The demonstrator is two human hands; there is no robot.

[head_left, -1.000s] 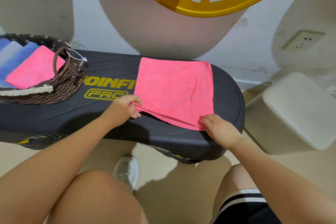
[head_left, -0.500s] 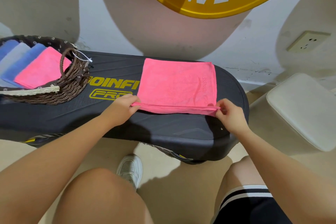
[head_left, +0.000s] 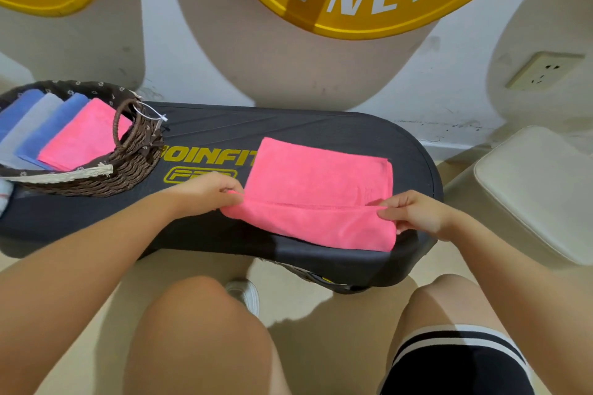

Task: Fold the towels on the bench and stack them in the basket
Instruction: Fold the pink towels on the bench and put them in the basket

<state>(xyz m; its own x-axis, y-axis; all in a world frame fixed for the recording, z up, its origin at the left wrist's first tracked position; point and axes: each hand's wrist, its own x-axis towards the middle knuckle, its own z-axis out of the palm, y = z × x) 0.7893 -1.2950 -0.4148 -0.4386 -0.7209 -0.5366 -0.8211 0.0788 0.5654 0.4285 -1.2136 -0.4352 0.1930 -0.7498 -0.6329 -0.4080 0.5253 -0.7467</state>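
A pink towel lies on the black bench, right of the yellow lettering. Its near strip is turned back over itself along a seam line. My left hand pinches the towel's left corner at that fold. My right hand pinches the right corner of the same edge. A dark wicker basket stands at the bench's left end. Inside it lie folded towels side by side: blue, grey, blue and pink.
A cream padded stool stands to the right of the bench. The wall with yellow fitness signs and a socket is right behind it. My knees and a white shoe are below the bench's near edge.
Both hands lifted the towel's near edge and carried it toward the far side, folding it over. My right hand shifted from the front right corner up to the fold line.
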